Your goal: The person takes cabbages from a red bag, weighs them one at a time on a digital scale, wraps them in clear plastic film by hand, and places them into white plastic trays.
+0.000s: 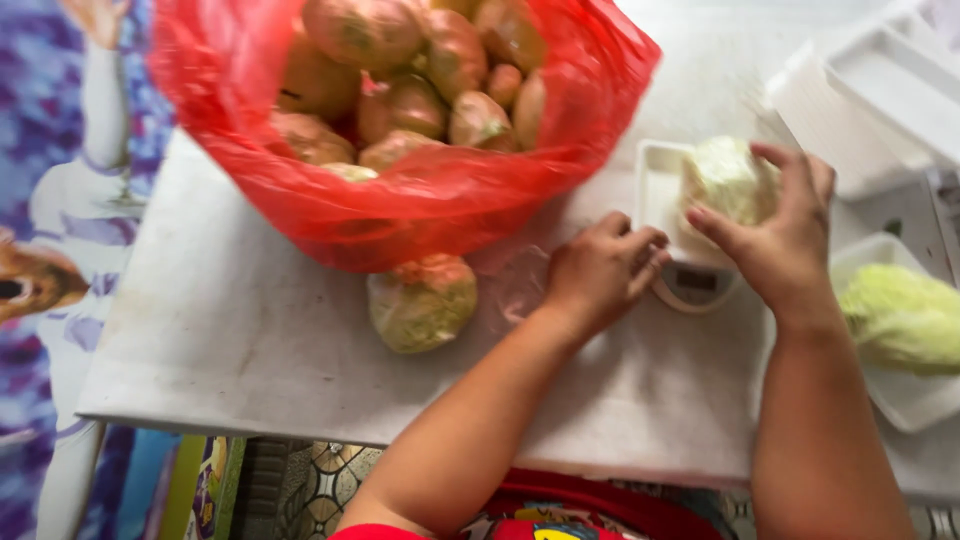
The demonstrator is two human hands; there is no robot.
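My right hand (785, 235) grips a pale green cabbage piece (725, 180) and holds it over a white foam tray (655, 185) that sits on a small white scale (697, 285). My left hand (600, 270) rests with fingers curled at the scale's left edge, touching the table and nothing held in it. A wrapped cabbage (422, 302) lies on the white table (230, 330) left of my left hand.
A big red plastic bag (400, 205) full of several wrapped cabbages fills the back of the table. A second foam tray (905, 395) with a green cabbage piece (900, 315) lies at the right. Stacked white foam trays (880, 85) stand at the back right.
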